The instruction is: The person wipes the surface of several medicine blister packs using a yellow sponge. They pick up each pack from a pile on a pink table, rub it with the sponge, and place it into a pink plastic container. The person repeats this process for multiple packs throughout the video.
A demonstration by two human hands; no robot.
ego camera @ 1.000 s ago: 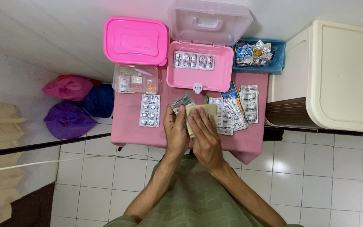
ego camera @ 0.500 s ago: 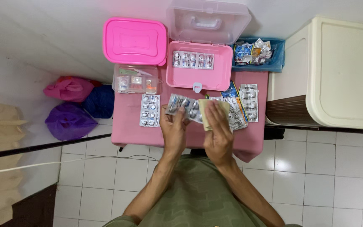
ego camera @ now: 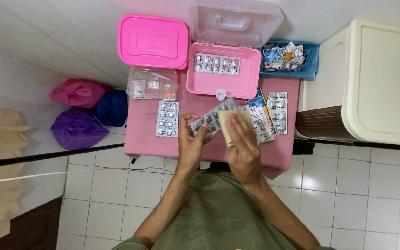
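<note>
Over the pink desk (ego camera: 144, 139), your left hand (ego camera: 193, 143) is now gripping a pill strip (ego camera: 211, 119), your right hand (ego camera: 242, 143) drawing a cream packet (ego camera: 230, 121) apart from it.

both hands (ego camera: 218, 146) raised side by side, fingers (ego camera: 199, 132) curled

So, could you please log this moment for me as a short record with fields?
left hand: holds a blister strip
right hand: holds a pale card
surface: pink table
open pink case: one blister strip inside, clear lid up
clear box: beside a pink lid
blue tray: loose packets
floor, left: three bags
</note>
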